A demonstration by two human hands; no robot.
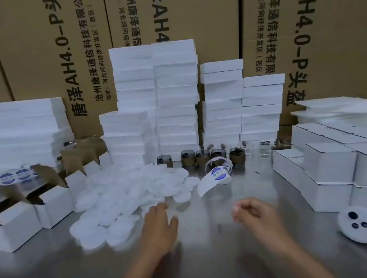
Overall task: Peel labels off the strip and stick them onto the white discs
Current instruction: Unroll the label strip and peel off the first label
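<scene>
A loose heap of thin white discs (pixel 125 201) spreads over the steel table left of centre. A curled label strip (pixel 216 176) with round blue labels lies just beyond it, to the right. My left hand (pixel 159 227) reaches flat towards the near edge of the disc heap, fingers relaxed and blurred, holding nothing I can make out. My right hand (pixel 254 211) hovers over bare table with fingers loosely curled; nothing shows between them. More blue labels on sheets (pixel 1 178) lie at the far left.
Stacks of white boxes (pixel 172 98) stand at the back before brown cartons. Open white boxes (pixel 13 224) sit left, closed ones (pixel 337 164) right. Small dark and clear cups (pixel 201 157) line the middle. A white handheld device (pixel 364 226) lies at the near right.
</scene>
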